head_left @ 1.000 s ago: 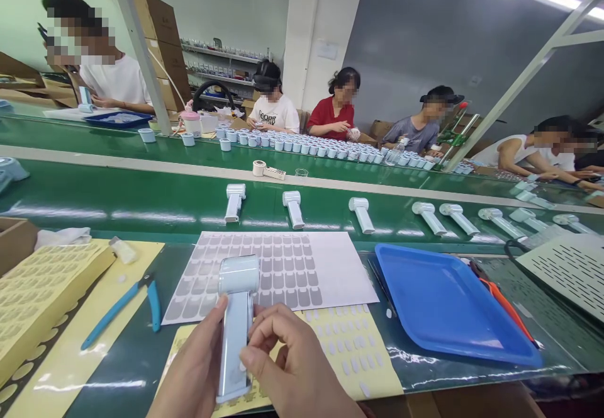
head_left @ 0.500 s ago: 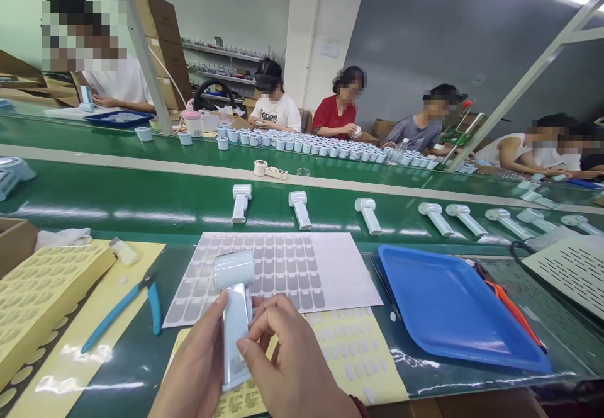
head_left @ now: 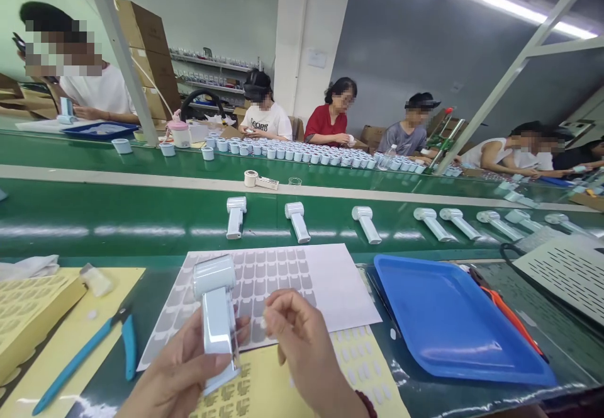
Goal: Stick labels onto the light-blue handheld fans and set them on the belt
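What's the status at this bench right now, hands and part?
Left hand grips pale blue handheld device, head up. Right hand off it, fingertips pinched. Grey sticker sheet behind; nothing in the way.

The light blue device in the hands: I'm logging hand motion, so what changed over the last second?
The right hand came off the device and lifted to its right, fingers pinched. The left hand kept hold and tilted its head leftward. The grey sticker sheet, blue tray and pliers stayed put.

Blue tray [head_left: 453,323] on surface, rt of white label sheet [head_left: 330,279]. Blue-handled cutters [head_left: 89,349] lt, on yellow sheet. Pale-blue units [head_left: 297,221] in row along green belt [head_left: 117,216]. Workers seated beyond.
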`<move>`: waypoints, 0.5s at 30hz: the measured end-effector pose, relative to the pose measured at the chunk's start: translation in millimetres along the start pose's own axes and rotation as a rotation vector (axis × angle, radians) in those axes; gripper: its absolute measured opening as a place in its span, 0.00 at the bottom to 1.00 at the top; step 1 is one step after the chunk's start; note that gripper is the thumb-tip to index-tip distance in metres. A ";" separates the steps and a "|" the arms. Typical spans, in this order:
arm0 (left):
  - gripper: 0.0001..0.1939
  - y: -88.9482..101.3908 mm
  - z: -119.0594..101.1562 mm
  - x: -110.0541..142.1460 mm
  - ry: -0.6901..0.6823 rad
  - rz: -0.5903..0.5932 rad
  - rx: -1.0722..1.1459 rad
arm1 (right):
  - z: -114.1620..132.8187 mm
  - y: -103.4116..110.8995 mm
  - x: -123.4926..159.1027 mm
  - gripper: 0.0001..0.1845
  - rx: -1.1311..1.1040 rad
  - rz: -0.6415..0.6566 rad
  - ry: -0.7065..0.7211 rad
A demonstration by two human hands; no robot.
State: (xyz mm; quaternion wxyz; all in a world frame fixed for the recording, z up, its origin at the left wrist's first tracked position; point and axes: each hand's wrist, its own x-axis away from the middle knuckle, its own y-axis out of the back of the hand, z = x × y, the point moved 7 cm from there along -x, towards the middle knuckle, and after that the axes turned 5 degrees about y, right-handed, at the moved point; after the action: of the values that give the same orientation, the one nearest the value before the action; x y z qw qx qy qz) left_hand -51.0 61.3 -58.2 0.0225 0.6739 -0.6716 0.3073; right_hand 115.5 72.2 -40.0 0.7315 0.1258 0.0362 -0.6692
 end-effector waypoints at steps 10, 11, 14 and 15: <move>0.04 49.8 -106.2 -101.4 -0.227 -0.213 -0.270 | -58.3 79.4 -83.7 0.31 0.799 -0.040 -0.020; 0.02 55.7 -114.7 -115.8 -0.250 -0.261 -0.279 | -66.2 82.3 -88.3 0.31 0.824 -0.036 -0.032; 0.05 73.5 -135.5 -155.8 -0.294 -0.380 -0.334 | -90.1 91.5 -96.0 0.30 0.889 -0.030 -0.068; 0.07 79.6 -140.9 -166.4 -0.301 -0.412 -0.354 | -97.7 95.2 -97.3 0.30 0.923 -0.024 -0.081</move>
State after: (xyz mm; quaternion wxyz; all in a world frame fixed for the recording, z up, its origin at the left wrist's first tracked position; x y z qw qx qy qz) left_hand -163.1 264.3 -48.4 0.1017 0.8194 -0.5596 0.0713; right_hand 210.9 196.2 -99.9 0.5920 0.4115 -0.2927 -0.6281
